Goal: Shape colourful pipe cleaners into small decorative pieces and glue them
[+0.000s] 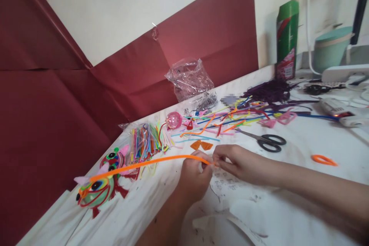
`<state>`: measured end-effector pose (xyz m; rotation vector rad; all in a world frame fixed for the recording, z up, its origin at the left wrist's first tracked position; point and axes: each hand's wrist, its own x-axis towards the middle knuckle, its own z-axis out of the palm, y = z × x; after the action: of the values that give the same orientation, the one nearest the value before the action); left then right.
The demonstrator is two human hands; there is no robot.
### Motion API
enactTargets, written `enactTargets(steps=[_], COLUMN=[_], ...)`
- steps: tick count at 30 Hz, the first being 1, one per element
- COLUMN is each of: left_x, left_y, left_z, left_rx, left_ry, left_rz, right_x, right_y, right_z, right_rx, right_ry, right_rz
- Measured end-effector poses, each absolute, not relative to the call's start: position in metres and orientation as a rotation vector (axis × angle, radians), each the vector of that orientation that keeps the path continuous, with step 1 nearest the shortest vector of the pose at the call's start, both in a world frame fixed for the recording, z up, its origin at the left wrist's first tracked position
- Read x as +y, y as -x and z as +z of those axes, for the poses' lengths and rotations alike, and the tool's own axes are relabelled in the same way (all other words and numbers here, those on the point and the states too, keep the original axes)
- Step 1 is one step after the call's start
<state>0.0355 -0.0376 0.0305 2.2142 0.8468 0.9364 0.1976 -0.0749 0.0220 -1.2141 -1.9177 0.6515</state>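
A long orange pipe cleaner (pixel 150 161) stretches leftward from my hands over the white table, arching a little. My left hand (pixel 196 173) is closed on it near its right end. Beside it, my right hand (pixel 230 163) pinches that same end, its thumb and fingers pressed together. Just behind my hands lie two small orange triangular pieces (pixel 201 145). An orange pipe-cleaner loop (pixel 324 160) rests to the right of my right forearm. Scissors with black handles (pixel 266 141) lie beyond my right wrist.
Colourful decorated lion-head figures (pixel 96 190) stand at the left. A bundle of pipe cleaners (pixel 147 140) and many loose ones spread behind. A pink clear ball (pixel 174 120), plastic bag (pixel 190 80), purple strands (pixel 268 91), green bottle (pixel 287 40) and lidded cup (pixel 331 50) sit farther back.
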Motion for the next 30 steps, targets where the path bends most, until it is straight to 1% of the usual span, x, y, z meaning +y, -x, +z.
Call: enactTargets(steps=[4,8,15,22,24,26,30], left_x=[-0.042,-0.047,-0.039,-0.039,-0.040,-0.041,-0.045], left_y=[-0.040,-0.047,-0.043,-0.041,-0.041,-0.041,-0.045], left_z=[0.024,0.015,0.019,0.025,0.025,0.026,0.025], left_rx=[0.880,0.907,0.908,0.944,0.953,0.980,1.012], left_ry=[-1.840,-1.634,-1.661,-2.188,-2.265,-2.241,-1.880], left_rz=[1.156,1.189,0.981,1.023,1.007,1.023,1.136], right_x=[-0.074,-0.077,-0.073,-0.072,-0.071,-0.071,-0.072], right_y=[-0.184,-0.174,-0.183,-0.193,-0.194,-0.193,-0.184], right_z=[0.017,0.008,0.005,0.015,0.015,0.014,0.009], right_rx=[-1.497,-1.289,-1.507,-1.802,-1.835,-1.793,-1.445], right_ry=[1.060,1.039,1.118,1.290,1.305,1.275,1.084], right_rz=[0.896,0.929,0.705,0.508,0.498,0.575,0.962])
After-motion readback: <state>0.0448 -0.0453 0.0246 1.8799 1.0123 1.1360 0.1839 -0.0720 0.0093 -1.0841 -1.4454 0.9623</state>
